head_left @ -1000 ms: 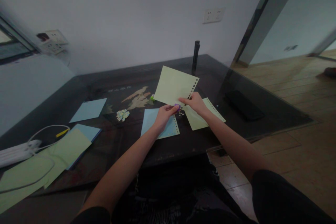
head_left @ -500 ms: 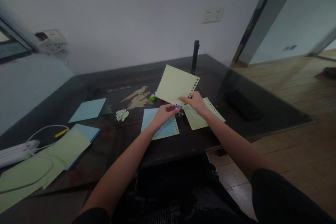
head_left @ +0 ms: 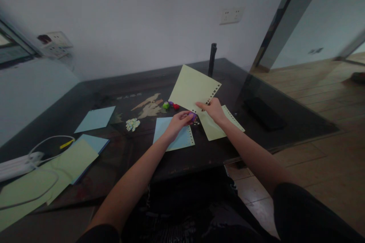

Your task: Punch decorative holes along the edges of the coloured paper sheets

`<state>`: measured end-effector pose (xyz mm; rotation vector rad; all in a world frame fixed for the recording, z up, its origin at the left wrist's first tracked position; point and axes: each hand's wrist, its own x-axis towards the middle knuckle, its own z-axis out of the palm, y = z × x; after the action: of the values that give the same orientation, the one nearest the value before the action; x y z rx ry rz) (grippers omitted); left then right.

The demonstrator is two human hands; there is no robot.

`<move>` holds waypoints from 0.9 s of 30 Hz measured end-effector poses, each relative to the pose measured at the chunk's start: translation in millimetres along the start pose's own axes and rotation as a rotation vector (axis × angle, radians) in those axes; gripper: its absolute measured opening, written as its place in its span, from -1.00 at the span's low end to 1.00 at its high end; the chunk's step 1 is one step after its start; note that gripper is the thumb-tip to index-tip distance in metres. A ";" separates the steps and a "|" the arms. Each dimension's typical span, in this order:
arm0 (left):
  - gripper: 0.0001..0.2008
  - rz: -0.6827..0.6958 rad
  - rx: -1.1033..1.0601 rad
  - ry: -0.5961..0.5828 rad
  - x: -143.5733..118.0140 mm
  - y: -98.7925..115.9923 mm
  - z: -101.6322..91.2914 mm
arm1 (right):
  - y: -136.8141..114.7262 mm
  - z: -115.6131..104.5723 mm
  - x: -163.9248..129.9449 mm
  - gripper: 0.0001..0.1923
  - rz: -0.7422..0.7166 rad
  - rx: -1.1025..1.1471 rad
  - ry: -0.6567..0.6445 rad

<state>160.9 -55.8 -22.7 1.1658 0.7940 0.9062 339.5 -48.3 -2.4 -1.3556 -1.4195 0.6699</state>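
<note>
The 2 hands are slightly apart. The right hand (head_left: 213, 110) pinches the yellow sheet (head_left: 194, 86) at its punched edge, thumb on top, so most of the sheet slants up beyond both hands. The left hand (head_left: 178, 122) has its fingers clamped on a purple tool (head_left: 193, 116) at the sheet's near corner; whether the paper sits inside it, I cannot tell.

Below the left hand, a blue sheet (head_left: 180, 142) lies on the desk (head_left: 134, 155); under the right wrist lies another yellow sheet (head_left: 211, 132). Just beyond the left hand are 1 green piece (head_left: 165, 105) and 1 red piece (head_left: 176, 106). Well left of it sits a confetti pile (head_left: 132, 124).
</note>
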 end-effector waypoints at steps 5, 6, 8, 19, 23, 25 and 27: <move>-0.65 0.079 0.270 0.004 3.7 -3.9 -2.5 | 6.7 -0.7 2.7 -0.71 -0.010 0.005 0.039; -0.66 0.111 0.354 0.004 4.4 -5.3 -2.8 | 7.6 -1.1 3.1 -0.71 -0.010 0.008 0.047; -0.69 0.175 0.505 0.003 5.0 -7.8 -2.9 | 8.6 -1.7 3.8 -0.71 -0.004 0.007 0.059; -0.66 0.225 0.624 0.028 8.5 -5.6 -8.8 | 16.1 -0.2 7.7 -0.68 0.015 0.042 0.080; -0.66 0.169 0.354 0.045 8.7 -3.4 -9.5 | 14.8 -0.6 7.0 -0.69 0.020 0.051 0.081; -0.67 0.125 0.203 0.045 8.0 -2.1 -9.1 | 14.2 -0.3 6.8 -0.69 0.024 0.055 0.082; -0.68 0.077 0.080 0.031 7.3 -1.0 -9.2 | 15.0 -0.1 7.4 -0.68 0.027 0.062 0.087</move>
<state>156.1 -45.6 -26.1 1.2619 0.8212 0.9660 346.4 -38.2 -13.8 -1.3411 -1.3030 0.6592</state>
